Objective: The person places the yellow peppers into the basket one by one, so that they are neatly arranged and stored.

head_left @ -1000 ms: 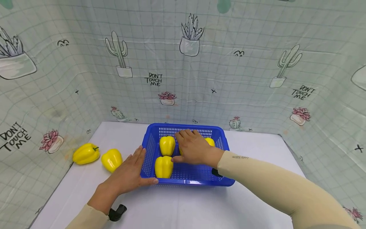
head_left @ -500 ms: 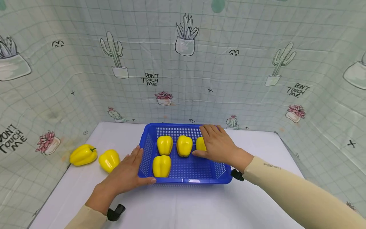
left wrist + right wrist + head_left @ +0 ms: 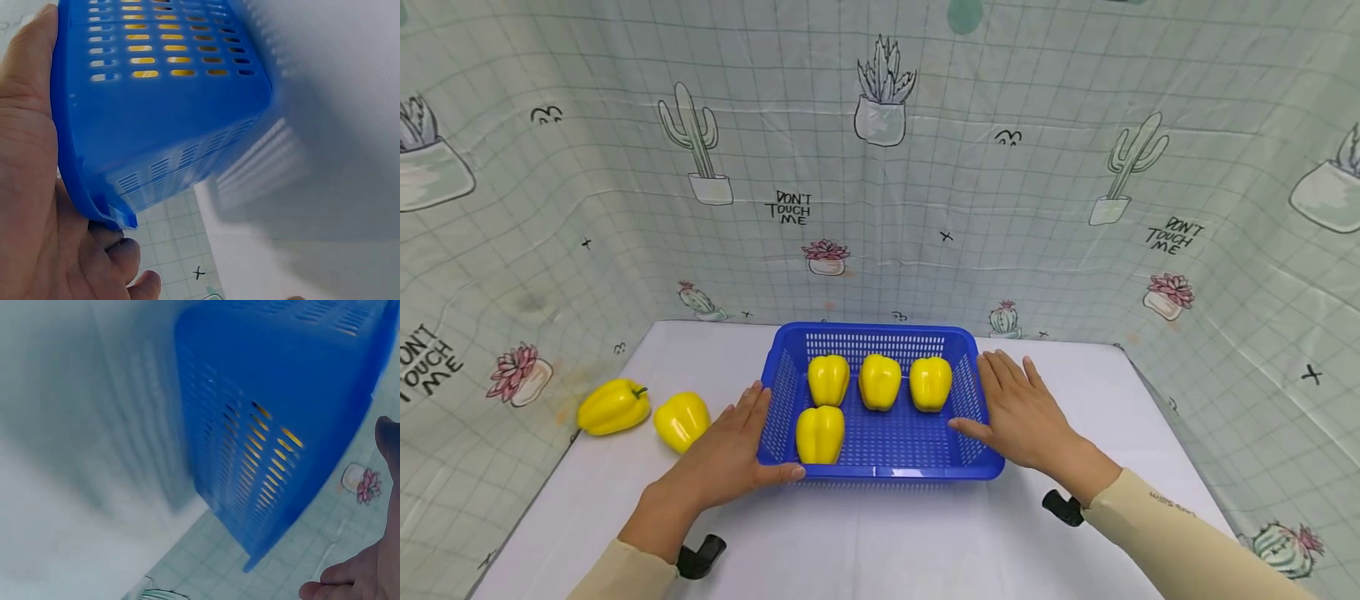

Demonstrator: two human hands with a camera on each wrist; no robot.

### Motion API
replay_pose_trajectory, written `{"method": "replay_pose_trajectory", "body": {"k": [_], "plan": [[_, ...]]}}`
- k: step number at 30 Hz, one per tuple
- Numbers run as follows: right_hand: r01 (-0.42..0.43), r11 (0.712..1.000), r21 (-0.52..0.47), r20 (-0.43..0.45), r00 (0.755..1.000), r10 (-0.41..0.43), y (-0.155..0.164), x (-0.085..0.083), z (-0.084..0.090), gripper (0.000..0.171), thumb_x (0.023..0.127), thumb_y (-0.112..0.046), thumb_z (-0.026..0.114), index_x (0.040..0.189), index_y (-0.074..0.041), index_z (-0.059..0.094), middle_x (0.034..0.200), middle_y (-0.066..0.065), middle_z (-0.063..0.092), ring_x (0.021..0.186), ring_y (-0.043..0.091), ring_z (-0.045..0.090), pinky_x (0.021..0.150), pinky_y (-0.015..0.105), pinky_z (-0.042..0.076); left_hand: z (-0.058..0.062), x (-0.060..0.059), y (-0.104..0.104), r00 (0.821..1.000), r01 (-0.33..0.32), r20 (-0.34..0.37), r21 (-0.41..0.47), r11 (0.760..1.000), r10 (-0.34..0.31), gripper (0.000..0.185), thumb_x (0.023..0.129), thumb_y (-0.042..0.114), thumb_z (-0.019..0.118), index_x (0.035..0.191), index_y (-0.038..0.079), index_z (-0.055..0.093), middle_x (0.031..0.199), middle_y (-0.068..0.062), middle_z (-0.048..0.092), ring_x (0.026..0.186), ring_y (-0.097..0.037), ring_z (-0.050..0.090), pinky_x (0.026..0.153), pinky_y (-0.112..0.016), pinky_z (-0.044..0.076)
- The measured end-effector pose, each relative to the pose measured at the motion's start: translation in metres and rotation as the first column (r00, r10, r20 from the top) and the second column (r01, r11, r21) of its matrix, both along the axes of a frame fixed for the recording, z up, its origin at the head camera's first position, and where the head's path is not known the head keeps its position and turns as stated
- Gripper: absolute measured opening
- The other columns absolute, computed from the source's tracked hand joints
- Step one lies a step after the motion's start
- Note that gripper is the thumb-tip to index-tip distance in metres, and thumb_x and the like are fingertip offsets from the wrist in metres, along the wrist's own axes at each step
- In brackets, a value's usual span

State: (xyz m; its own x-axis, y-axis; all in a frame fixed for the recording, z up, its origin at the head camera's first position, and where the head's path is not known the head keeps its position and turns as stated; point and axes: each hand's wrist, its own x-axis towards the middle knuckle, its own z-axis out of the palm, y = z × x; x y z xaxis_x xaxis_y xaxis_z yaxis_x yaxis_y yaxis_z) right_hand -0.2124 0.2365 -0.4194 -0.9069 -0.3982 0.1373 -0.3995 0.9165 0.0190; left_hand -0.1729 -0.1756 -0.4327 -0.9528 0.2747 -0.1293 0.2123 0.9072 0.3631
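A blue slotted basket [image 3: 880, 472] stands mid-table and holds several yellow bell peppers: three in a back row [image 3: 880, 381] and one at the front left [image 3: 820, 434]. My left hand [image 3: 733, 450] lies flat against the basket's left front corner, with the thumb along the front rim. My right hand [image 3: 1018, 417] rests with straight fingers beside the basket's right wall, its thumb touching the rim. In the left wrist view the palm [image 3: 31, 156] presses the basket wall [image 3: 162, 112]. The right wrist view shows the basket [image 3: 281, 381] just off my fingers [image 3: 375, 569].
Two more yellow peppers [image 3: 613, 406] [image 3: 682, 421] lie on the white table [image 3: 880, 542] to the left of the basket. Cactus-print sheets [image 3: 880, 208] wall the table at the back and on both sides.
My right hand has come out of the basket, off the back row of peppers, and settled outside the right wall. The left hand has stayed at the left corner.
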Motion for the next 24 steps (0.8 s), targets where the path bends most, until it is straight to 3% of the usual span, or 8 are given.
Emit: {"method": "replay_pose_trajectory", "body": {"k": [14, 24], "plan": [[0.035, 0.995, -0.095, 0.073, 0.997, -0.028, 0.007, 0.035, -0.028, 0.107, 0.097, -0.075, 0.055, 0.159, 0.010, 0.034, 0.165, 0.031, 0.037, 0.156, 0.047, 0.031, 0.127, 0.070, 0.020, -0.003, 0.005, 0.001, 0.999, -0.013, -0.033, -0.014, 1.000, 0.012, 0.128, 0.084, 0.079, 0.069, 0.166, -0.005, 0.018, 0.174, -0.027, 0.013, 0.160, -0.047, 0.020, 0.129, -0.063, 0.019], [0.043, 0.990, -0.134, 0.111, 0.993, -0.028, 0.002, 0.043, -0.031, 0.108, 0.097, -0.074, 0.054, 0.160, 0.010, 0.031, 0.166, 0.032, 0.032, 0.157, 0.048, 0.030, 0.127, 0.069, 0.020, -0.007, 0.008, 0.000, 0.998, -0.023, -0.050, -0.004, 1.000, 0.023, 0.125, 0.086, 0.079, 0.066, 0.166, -0.005, 0.018, 0.174, -0.027, 0.014, 0.160, -0.046, 0.021, 0.129, -0.063, 0.020]]}}
